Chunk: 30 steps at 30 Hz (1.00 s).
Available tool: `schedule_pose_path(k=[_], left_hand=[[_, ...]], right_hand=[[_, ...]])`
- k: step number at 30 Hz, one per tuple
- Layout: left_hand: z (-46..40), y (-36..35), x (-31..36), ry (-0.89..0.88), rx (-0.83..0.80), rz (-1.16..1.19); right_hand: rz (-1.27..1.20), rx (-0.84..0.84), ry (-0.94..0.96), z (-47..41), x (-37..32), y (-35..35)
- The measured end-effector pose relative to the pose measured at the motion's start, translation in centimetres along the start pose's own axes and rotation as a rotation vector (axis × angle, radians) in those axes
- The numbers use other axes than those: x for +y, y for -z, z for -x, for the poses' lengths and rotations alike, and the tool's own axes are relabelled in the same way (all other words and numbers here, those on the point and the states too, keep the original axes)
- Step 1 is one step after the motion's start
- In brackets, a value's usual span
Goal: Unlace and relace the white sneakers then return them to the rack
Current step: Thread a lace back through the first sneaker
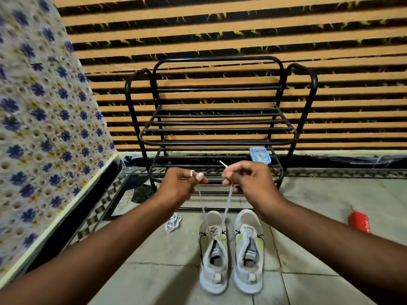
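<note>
my left hand (pixel 184 181) pinches one end of the lace (pixel 226 208) between thumb and forefinger; my right hand (pixel 244 176) pinches the other end, its stiff tip poking out above the knuckles. both grips are clenched on the lace and raised level with each other, so that the two strands run taut and roughly even; i judge this evens the lengths before the next crossing is threaded.

below the grips, the strands converge on the left sneaker (pixel 213 252), laced only through its lower eyelets near the toe, with the upper eyelets still bare. it stands on the floor so that the pull is met by its own weight.

just to the right of it, the right sneaker (pixel 248 249) stands parallel, toe the same way, with no lace in it that i can see. below and to the left of my left grip a loose lace (pixel 173 222) lies bunched on the tiles, presumably that sneaker's own, kept within reach.

beyond the grips stands the black rack (pixel 217 126), its bars bare except for a small blue box (pixel 259 155) on a lower shelf behind my right grip. far to the right lies a red bottle (pixel 359 221).
</note>
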<state>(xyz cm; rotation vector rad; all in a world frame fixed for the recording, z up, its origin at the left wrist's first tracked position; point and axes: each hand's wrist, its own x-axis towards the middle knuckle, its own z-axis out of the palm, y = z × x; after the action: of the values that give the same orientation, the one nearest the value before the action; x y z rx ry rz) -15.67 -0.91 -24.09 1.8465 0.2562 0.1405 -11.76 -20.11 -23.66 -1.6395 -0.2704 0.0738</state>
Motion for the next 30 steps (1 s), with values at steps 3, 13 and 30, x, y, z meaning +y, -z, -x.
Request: schedule_pose_path(k=[3, 13, 30], left_hand=[[0.6, -0.4, 0.6, -0.047, 0.039, 0.101], [1.3, -1.3, 1.6, -0.176, 0.109, 0.148], [0.2, -2.4, 2.4, -0.235, 0.168, 0.141]], right_hand=[[-0.034, 0.06, 0.033, 0.2, -0.5, 0.0], [-0.131, 0.254, 0.053, 0.0, -0.3, -0.8], [-0.436, 0.32, 0.026, -0.3, 0.3, -3.1]])
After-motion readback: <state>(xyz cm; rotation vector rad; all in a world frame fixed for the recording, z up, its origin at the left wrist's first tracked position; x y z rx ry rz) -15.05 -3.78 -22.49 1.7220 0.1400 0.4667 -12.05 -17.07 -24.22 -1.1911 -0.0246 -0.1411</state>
